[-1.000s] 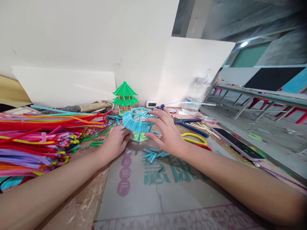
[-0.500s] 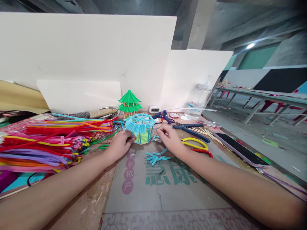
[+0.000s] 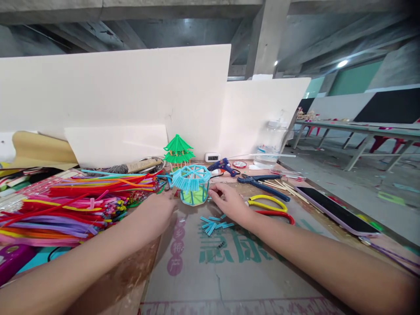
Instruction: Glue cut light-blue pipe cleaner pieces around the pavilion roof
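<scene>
Head view: we see blue model [image 3: 196,197] at 12 o'clock, between left hand [image 3: 159,211], fingers hidden, opening unclear, and right hand [image 3: 230,202], fingers curled narrow beside model, grip unclear. Roof [image 3: 188,183] clad roughly 6-to-9 o'clock; remainder looks bare, we judge unfinished. Loose strips [image 3: 210,228]: model's 5 o'clock.

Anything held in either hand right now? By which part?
Can't tell. The right hand is at the right side of the blue model, contact unclear; the left hand is near its left side, fingertips unclear.
</scene>
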`<state>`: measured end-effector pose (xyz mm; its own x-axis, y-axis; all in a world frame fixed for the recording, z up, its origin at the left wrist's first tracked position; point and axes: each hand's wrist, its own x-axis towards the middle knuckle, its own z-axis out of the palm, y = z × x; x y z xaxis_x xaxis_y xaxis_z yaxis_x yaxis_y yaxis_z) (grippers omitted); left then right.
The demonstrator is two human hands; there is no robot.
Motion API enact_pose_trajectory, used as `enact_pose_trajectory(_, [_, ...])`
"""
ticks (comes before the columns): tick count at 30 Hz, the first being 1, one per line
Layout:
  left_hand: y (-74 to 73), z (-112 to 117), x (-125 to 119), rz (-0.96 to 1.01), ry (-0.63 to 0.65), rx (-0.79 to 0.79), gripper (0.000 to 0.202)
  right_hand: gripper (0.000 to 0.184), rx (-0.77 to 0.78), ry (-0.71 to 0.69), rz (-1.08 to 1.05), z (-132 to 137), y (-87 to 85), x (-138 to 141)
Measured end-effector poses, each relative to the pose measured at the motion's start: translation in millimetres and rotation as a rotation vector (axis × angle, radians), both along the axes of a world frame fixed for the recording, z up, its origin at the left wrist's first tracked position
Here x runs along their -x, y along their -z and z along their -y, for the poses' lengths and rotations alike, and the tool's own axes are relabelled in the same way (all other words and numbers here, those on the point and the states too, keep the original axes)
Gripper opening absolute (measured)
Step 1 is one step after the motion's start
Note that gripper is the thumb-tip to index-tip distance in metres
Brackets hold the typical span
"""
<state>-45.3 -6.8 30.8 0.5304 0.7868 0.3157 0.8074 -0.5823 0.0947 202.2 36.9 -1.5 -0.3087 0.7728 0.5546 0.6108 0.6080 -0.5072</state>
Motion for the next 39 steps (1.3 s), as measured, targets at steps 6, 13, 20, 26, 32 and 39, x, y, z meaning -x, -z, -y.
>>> enact_pose_trajectory(6, [-79.6, 1.9, 5.4, -0.096, -0.151, -0.002, 0.028, 0.013, 0.017, 0.005, 0.004, -2.6, 7.7, 1.1])
enact_pose_trajectory(13, [-102.6, -44.2, -24.9, 0.144, 0.062, 0.082, 0.031, 0.02, 0.045, 0.017, 0.033, -4.2, 10.4, 1.8])
enact_pose_trajectory(20, [-69.3, -58.5, -29.8, 0.126, 0.183, -0.004, 0.042, 0.03, 0.144, -0.041, 0.04, -4.4, 3.6, 3.4])
enact_pose_trajectory(26, [-62.7, -59.5, -25.6, 0.11, 0.211, 0.084, 0.04, 0.026, 0.306, -0.111, -0.028, -5.0, 2.6, 7.0])
enact_pose_trajectory(32, [-58.3, -54.3, -24.8, 0.078, 0.221, 0.013, 0.044, 0.02, 0.328, -0.136, -0.091, 1.3, 1.2, 7.7])
enact_pose_trajectory(39, [-57.1, -50.1, -29.6, 0.068, 0.207, 0.003, 0.041, 0.015, 0.288, -0.168, -0.094, 3.8, 1.1, 7.8])
